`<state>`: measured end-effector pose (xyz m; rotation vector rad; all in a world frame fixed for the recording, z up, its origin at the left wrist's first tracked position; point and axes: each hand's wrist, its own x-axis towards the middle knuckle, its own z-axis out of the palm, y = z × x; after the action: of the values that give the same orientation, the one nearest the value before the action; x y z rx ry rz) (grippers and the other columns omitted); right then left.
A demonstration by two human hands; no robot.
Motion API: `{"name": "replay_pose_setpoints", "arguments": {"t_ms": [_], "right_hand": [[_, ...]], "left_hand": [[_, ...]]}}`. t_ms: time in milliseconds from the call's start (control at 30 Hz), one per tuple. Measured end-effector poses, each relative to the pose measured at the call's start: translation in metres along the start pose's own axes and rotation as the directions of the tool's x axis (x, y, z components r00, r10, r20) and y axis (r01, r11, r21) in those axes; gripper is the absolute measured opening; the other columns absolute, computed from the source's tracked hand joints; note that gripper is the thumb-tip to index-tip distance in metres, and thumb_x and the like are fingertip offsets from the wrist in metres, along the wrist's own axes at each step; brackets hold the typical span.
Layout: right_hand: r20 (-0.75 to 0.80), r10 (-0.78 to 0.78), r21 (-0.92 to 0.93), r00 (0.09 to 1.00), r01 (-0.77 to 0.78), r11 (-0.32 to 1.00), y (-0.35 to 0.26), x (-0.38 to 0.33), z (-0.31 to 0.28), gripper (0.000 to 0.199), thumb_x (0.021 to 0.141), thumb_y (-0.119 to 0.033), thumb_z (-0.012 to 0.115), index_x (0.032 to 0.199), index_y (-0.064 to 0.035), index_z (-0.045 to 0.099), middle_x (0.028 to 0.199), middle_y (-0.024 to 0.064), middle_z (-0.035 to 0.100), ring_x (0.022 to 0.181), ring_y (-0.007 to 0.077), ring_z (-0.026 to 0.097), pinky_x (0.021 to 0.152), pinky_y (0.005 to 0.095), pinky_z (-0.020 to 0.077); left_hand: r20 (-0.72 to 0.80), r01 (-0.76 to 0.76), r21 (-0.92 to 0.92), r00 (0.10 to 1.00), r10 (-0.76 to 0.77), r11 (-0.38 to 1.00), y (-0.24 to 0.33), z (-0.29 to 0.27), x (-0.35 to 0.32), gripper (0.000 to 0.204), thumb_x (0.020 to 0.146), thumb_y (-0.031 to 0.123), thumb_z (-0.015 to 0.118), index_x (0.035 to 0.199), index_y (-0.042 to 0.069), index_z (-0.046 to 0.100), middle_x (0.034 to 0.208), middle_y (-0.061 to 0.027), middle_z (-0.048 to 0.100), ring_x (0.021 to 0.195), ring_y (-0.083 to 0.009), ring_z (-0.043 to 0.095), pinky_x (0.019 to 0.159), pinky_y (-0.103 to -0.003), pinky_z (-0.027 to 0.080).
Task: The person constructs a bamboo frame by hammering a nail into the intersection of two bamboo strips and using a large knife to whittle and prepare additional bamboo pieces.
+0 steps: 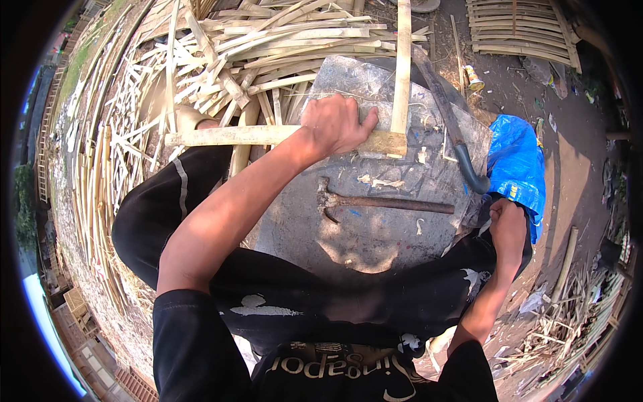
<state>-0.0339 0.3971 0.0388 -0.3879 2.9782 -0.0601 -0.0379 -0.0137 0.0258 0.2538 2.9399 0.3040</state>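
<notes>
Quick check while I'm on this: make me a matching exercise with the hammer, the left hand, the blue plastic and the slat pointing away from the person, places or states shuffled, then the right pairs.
Things
1. Hammer
2. Left hand
3. Blue plastic
4. Slat pointing away from the person

Places or states
A. At the right edge of the grey work surface
B. Near end meeting the right end of the crosswise slat
C. Lying with its head to the left
D. Curled over the crosswise slat

Pairs: 1-C, 2-D, 3-A, 4-B
</notes>
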Motion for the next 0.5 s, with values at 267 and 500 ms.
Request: {"name": "replay_pose_setpoints", "arguments": {"t_ms": [267, 500], "right_hand": [[-0.324, -0.066, 0.835, 0.944, 0.318, 0.45, -0.166, 0.044, -0.004, 0.013, 0.09, -0.004, 0.073, 0.102, 0.0006, 0.074, 0.093, 0.0113, 0.074, 0.084, 0.0153, 0.069, 0.077, 0.028, 0.0518], [-0.418, -0.061, 0.815, 0.906, 0.404, 0.415, -0.185, 0.059, 0.038, 0.011, 0.091, 0.0, 0.071, 0.102, 0.0025, 0.072, 0.091, 0.0115, 0.072, 0.082, 0.0168, 0.07, 0.077, 0.0292, 0.0549]], "left_hand": [[-0.044, 0.207, -0.208, 0.974, -0.221, 0.956, 0.0, -0.004, 0.006, 0.072, 0.099, 0.05, 0.044, 0.071, -0.011, 0.068, 0.069, -0.0335, 0.064, 0.066, -0.0431, 0.07, 0.062, -0.053, 0.058], [0.036, 0.162, -0.105, 0.987, -0.159, 0.981, -0.001, -0.001, 0.009, 0.072, 0.101, 0.054, 0.034, 0.087, -0.007, 0.07, 0.082, -0.0316, 0.069, 0.08, -0.0417, 0.072, 0.075, -0.052, 0.057]]}}
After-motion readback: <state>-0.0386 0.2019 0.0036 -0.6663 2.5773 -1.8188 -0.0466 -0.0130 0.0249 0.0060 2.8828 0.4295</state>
